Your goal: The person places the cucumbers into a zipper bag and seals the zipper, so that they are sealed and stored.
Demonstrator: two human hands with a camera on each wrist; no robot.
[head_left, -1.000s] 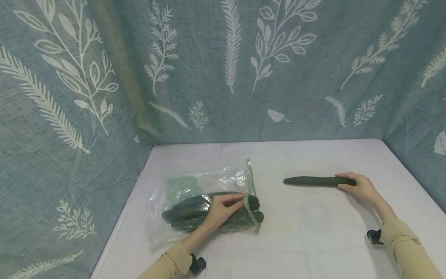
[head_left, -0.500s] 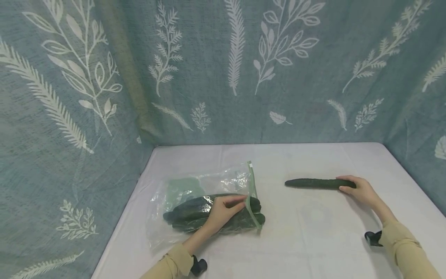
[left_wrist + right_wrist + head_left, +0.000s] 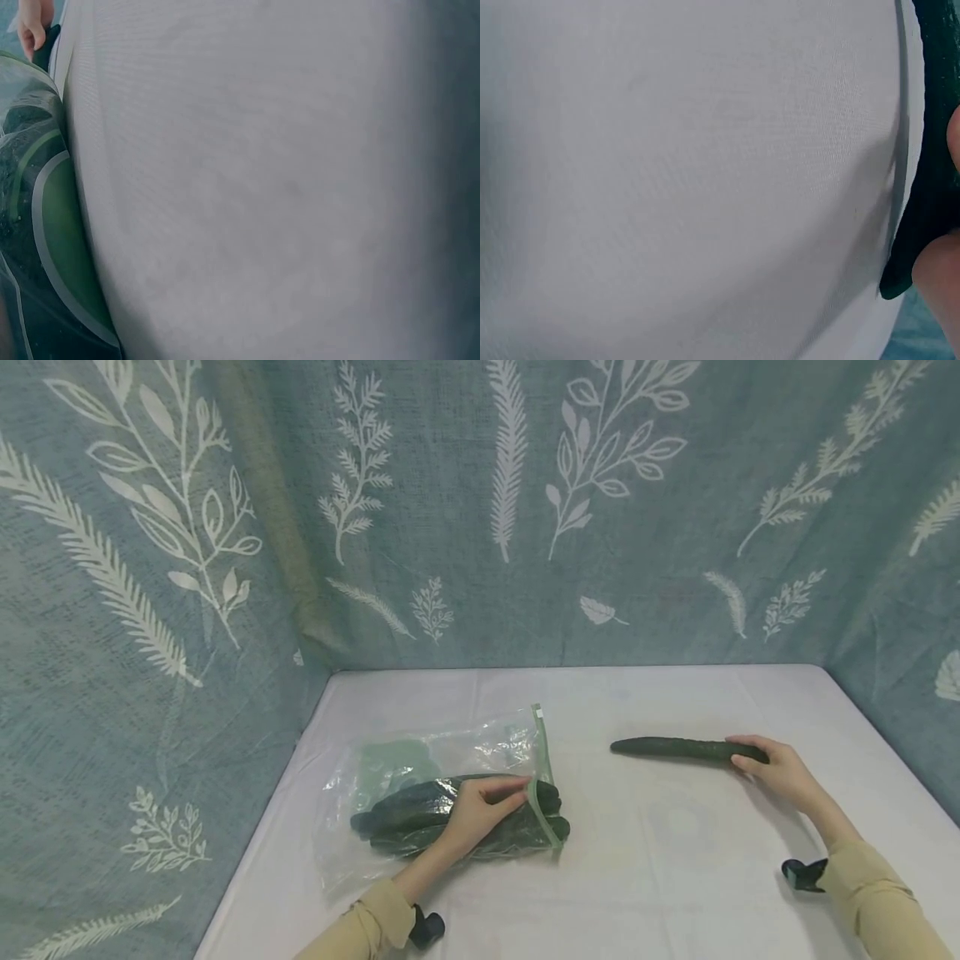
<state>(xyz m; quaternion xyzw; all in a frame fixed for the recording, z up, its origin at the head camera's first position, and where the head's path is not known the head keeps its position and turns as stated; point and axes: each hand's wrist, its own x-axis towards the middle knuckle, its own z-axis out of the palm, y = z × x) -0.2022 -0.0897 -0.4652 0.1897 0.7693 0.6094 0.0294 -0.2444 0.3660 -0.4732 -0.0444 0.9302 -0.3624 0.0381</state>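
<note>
A clear zip bag [image 3: 480, 745] with green zip edges lies left of centre on the table, and several dark green cucumbers [image 3: 412, 803] are inside it. Their rounded ends show at the bag's mouth on the right. My left hand [image 3: 474, 814] lies over the bag and pinches the near zip edge between thumb and fingers. To the right, my right hand [image 3: 780, 772] grips one long cucumber [image 3: 667, 747] by its right end, thumb on the near side. That same cucumber [image 3: 935, 150] runs down the right border of the right wrist view, where only parts of the fingers show.
A white cloth [image 3: 637, 877] covers the table. Blue-green curtains [image 3: 450, 527] with white leaf prints stand behind it and at both sides. A dark wrist camera [image 3: 427, 928] sits on the left wrist, another [image 3: 804, 875] on the right.
The right hand has shifted slightly to the right, and the cucumber's left tip has risen a little in the head view. The left hand and the bag stay in place.
</note>
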